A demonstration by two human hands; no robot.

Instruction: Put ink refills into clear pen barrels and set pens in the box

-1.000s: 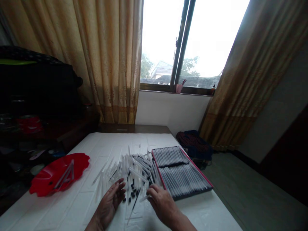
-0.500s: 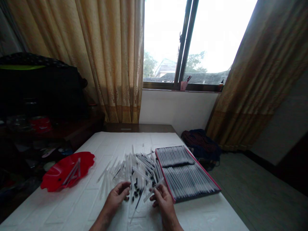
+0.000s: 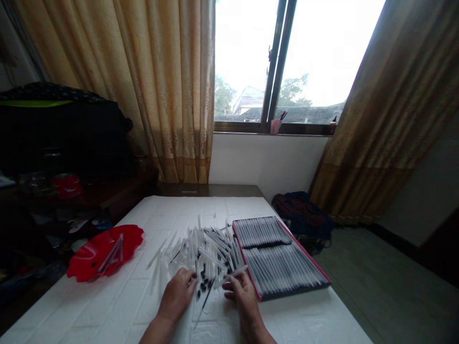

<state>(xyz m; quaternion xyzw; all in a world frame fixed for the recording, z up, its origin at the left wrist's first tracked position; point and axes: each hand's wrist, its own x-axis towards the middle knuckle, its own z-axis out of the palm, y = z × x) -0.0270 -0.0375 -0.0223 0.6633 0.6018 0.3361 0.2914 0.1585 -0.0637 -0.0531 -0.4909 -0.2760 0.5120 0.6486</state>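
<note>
Between thumb and fingers my right hand (image 3: pixel 239 286) grips a clear plastic tube (image 3: pixel 237 272), tilted up to the right. My left hand (image 3: pixel 180 292) is closed, thumb against fingertips; anything in the pinch is too small to make out. A loose pile of clear tubes (image 3: pixel 191 243) spreads beyond both hands. Several small black caps (image 3: pixel 202 287) lie between them, and a thin dark rod (image 3: pixel 205 303) points toward me. Right of my right hand, a red-edged tray (image 3: pixel 258 297) holds two rows of clear tubes with dark ends (image 3: pixel 283 267).
At the left of the white table (image 3: pixel 118 306) sits a red scalloped dish (image 3: pixel 84 263) with a few clear tubes in it. A dark cabinet (image 3: pixel 132 191) stands beyond on the left. Dark cloth (image 3: pixel 304 212) lies past the table's right edge.
My left hand has turned over and its fingers have closed near the black caps. My right hand still grips the tube, now tilted less steeply. The view has shifted slightly.
</note>
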